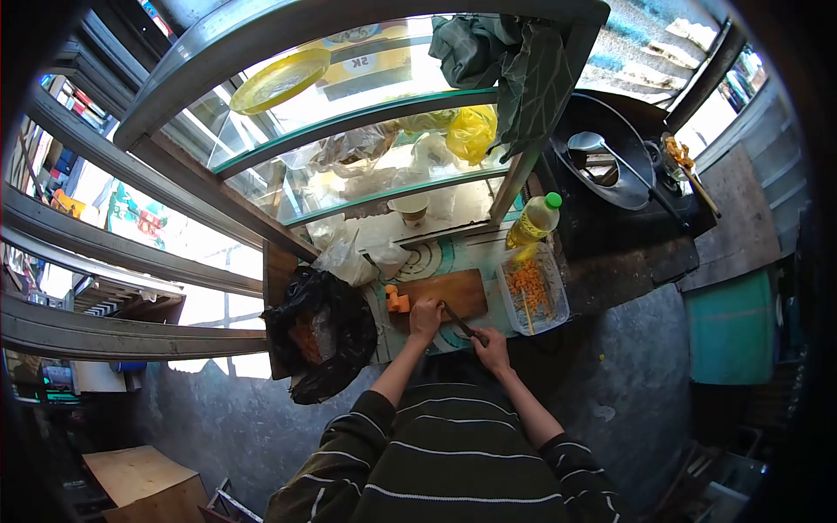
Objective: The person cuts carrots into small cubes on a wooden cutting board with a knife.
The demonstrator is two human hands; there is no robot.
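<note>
Much looked done: the tub [534, 296] right of the cutting board [460, 292] held cut carrot, while the left hand [425, 315] pinned something unseen, the right hand [493, 348] gripped the knife [458, 322], and carrot chunks [397, 301] waited at the board's left end.

We stretch both striped-sleeved arms forward, our left hand [425, 315] pressed flat, fingers curled down, our right hand [493, 349] closed in a fist, wrists nearly level
</note>
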